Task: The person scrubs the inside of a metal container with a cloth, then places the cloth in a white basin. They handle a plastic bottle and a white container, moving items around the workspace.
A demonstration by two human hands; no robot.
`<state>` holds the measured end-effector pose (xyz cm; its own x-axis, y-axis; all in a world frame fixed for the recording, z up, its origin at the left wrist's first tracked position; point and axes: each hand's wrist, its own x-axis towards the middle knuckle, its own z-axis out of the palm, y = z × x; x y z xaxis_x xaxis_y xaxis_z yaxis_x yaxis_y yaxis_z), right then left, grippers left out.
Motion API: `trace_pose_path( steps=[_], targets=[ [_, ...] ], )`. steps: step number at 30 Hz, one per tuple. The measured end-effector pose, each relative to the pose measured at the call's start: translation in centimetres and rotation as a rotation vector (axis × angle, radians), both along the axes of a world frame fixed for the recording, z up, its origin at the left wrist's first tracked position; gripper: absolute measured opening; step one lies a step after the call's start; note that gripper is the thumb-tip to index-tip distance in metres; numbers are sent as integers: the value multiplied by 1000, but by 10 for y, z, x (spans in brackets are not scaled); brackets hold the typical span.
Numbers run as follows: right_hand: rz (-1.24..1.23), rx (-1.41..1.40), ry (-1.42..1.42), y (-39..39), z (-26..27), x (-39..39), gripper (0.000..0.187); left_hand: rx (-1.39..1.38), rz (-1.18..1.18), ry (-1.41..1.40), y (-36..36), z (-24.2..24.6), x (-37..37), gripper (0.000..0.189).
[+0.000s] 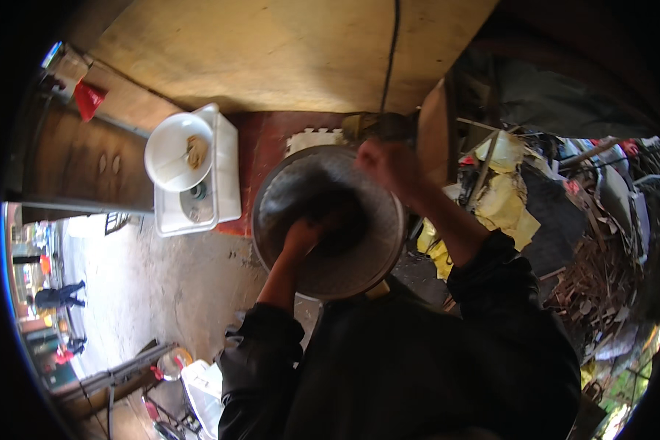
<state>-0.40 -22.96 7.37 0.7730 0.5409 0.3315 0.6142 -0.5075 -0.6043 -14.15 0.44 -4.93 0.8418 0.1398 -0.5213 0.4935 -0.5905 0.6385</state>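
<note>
A large round metal pan, wok-like with a dark middle [382, 242], lies in front of my body. My left hand [302, 236] reaches down into it near the dark centre; its fingertips blend into shadow, so whether it holds anything is unclear. Above the pan's upper right rim is my right hand [382, 165], blurred, with its fingers curled; I cannot tell if something is in them. To the left of the pan, a white bowl [168, 165] with a tan lump in it rests on a white plastic bin [228, 176].
A wooden panel [286, 55] rises beyond the pan. Yellow sheets [506, 209] and a heap of wood scraps [588, 286] lie on the right. Another white container [203, 385] stands at lower left. A person [60, 297] is far off at the left.
</note>
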Motion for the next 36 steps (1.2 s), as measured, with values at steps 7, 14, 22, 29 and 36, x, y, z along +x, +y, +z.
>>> trace_pose_path(
  steps=[7, 14, 22, 29, 36],
  targets=[
    [-864, -177, -142, -281, -131, 176, 18, 180, -164, -163, -2, -38, 6, 37],
    [-1021, -260, 16, -297, -179, 208, 38, 229, -33, -77, -7, -21, -2, 26],
    [-960, -231, 190, -298, -205, 234, 37, 218, -31, 2, 0, -11, -5, 42],
    [-678, 566, 458, -297, -152, 198, 16, 357, -144, -55, 1, -35, -1, 35],
    [-22, 256, 1071, -19, -6, -46, 23, 52, -160, -168, 5, -5, 6, 29]
  ],
)
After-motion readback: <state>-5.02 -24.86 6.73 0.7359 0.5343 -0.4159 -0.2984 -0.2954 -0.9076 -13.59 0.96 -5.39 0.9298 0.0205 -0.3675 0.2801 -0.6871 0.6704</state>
